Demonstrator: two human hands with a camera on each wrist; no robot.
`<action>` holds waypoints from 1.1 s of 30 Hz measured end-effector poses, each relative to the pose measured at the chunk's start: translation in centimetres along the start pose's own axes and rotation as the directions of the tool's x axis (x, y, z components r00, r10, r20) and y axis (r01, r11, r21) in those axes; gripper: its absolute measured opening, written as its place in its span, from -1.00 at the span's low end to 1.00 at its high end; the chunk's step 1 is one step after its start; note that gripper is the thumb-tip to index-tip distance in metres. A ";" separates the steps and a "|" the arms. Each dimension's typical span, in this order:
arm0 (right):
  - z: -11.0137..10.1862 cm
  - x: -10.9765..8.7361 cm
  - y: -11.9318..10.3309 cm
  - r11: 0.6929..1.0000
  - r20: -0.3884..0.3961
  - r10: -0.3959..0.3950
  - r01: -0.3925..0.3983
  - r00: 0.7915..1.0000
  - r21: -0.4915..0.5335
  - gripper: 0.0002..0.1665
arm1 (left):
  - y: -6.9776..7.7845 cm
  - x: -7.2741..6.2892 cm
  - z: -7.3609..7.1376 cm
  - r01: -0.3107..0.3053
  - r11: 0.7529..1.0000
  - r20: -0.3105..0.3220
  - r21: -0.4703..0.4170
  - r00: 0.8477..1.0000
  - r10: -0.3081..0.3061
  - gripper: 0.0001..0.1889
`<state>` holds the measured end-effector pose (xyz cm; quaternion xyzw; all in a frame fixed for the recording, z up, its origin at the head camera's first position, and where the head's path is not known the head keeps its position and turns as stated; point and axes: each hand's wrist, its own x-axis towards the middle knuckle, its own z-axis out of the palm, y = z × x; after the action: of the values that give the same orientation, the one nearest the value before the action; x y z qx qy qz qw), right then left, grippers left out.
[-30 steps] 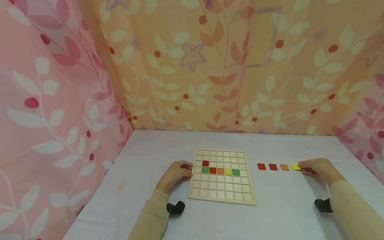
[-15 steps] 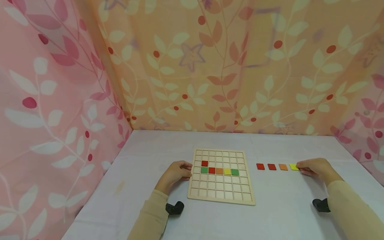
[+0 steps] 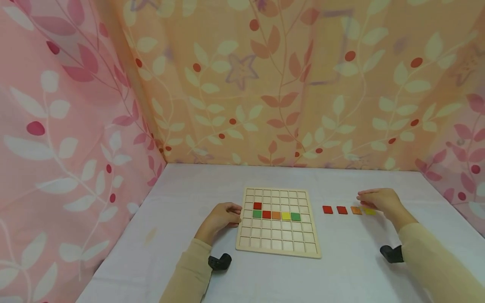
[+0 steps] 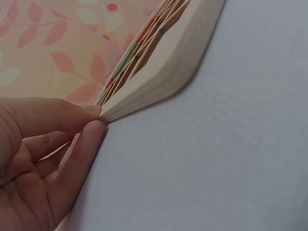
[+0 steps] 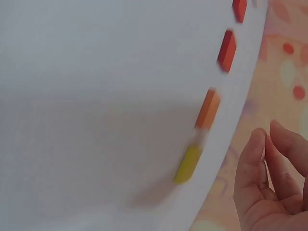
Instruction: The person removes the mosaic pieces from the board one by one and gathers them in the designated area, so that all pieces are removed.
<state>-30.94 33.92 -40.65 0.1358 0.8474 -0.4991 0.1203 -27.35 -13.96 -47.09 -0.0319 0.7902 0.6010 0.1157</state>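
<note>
A pale wooden grid board (image 3: 261,243) lies flat on the white-covered table. Thumb and fingers of my left hand (image 3: 221,219) pinch its left edge, as the left wrist view shows close up. In its cells sit a red tile (image 3: 257,205) and, below that, a row from a green tile (image 3: 257,214) to another green tile (image 3: 295,216). My right hand (image 3: 383,203) hovers above the right end of a loose tile row, its fingers relaxed and holding nothing. Beneath it are an orange tile (image 3: 355,210) and a yellow tile (image 3: 369,211), apart from the fingers (image 5: 252,154).
Left of the orange tile lie two loose red tiles, the outer red tile (image 3: 327,209) nearest the board. A dark device (image 3: 219,262) is at the left wrist, another dark device (image 3: 392,254) at the right. A patterned curtain (image 3: 242,105) closes off the back.
My right hand has let go of the yellow tile, lifted off it and moved left over the row. The yellow tile now lies next to the orange one. The left hand stays at the board.
</note>
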 end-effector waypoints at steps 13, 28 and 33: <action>6.7 -0.3 -4.0 0.992 0.070 -0.120 0.116 0.990 0.054 -0.47 | 0.2 0.0 -0.1 -0.001 1.000 0.009 0.009 1.000 0.001 -0.59; 13.2 -0.6 -6.9 0.973 0.159 -0.199 0.176 0.967 0.149 -0.53 | 0.0 -0.1 0.0 -0.002 1.000 0.008 0.011 1.000 0.001 -0.58; 15.0 -0.8 -7.5 0.958 0.191 -0.253 0.218 0.948 0.186 -0.55 | -0.1 -0.1 0.1 -0.003 1.000 0.004 0.022 1.000 0.003 -0.59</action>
<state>-31.81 17.19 -41.39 -0.0118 0.7963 -0.5887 0.1383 -27.27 -13.94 -47.19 -0.0283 0.7966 0.5924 0.1167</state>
